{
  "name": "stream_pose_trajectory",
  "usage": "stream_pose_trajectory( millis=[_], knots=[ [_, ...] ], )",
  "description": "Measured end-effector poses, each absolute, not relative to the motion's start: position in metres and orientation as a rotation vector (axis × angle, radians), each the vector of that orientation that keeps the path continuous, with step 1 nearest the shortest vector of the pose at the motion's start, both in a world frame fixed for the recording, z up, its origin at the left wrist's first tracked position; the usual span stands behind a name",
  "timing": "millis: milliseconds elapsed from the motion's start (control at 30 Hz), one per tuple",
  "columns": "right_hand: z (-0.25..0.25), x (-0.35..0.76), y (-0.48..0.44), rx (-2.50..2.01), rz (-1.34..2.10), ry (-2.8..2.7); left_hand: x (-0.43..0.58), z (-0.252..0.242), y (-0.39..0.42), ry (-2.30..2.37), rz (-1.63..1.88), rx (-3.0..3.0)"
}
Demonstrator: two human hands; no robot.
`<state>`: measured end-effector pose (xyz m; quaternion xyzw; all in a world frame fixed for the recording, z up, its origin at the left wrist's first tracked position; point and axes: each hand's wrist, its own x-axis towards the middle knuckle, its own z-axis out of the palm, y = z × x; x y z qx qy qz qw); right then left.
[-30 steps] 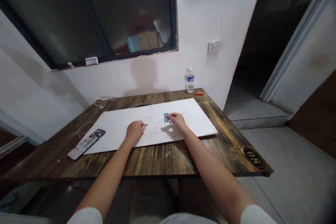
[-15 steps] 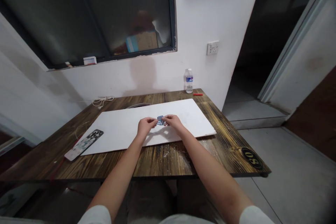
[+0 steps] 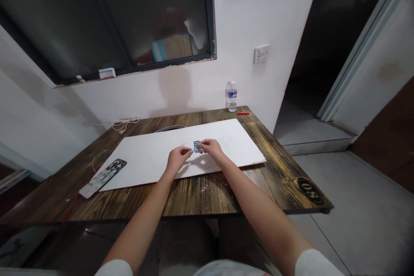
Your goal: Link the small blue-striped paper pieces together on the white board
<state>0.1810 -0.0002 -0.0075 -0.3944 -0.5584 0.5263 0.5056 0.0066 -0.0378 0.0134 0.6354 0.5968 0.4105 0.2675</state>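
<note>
One white board (image 3: 142,166) as landmark. Over it: 1 left hand (image 3: 177,158), 1 right hand (image 3: 213,148), 1 small blue card (image 3: 197,146). Beyond it: 1 water bottle (image 3: 231,97), 1 red stick (image 3: 243,113), 1 white cable (image 3: 124,124). Left of it: 1 phone (image 3: 102,178).

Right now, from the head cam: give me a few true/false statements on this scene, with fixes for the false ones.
1. The small blue piece sits between the fingertips of the left hand and right hand. True.
2. The plastic water bottle lies on its side. False: it stands upright near the table's far edge.
3. The patterned phone lies on the white board. False: it lies on the wooden table, left of the board.
4. A white cable lies coiled near the table's far edge. True.
</note>
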Motion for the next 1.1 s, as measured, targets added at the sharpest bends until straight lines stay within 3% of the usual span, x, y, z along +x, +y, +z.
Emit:
stream_pose_trajectory(
  millis=[267,433,833,1100],
  knots=[
    [-0.007,0.182,0.002,-1.015,1.230,-1.276,-0.017,0.027,-0.057,1.864,0.298,2.451],
    [-0.007,0.183,-0.001,-1.043,1.204,-1.297,-0.012,0.024,-0.058,1.869,0.033,2.572],
    [-0.010,0.183,0.003,-1.074,1.150,-1.348,-0.008,0.030,-0.053,1.860,-0.075,2.695],
    [-0.010,0.179,0.003,-1.047,1.191,-1.362,-0.008,0.041,-0.058,1.900,0.690,2.251]
  ],
)
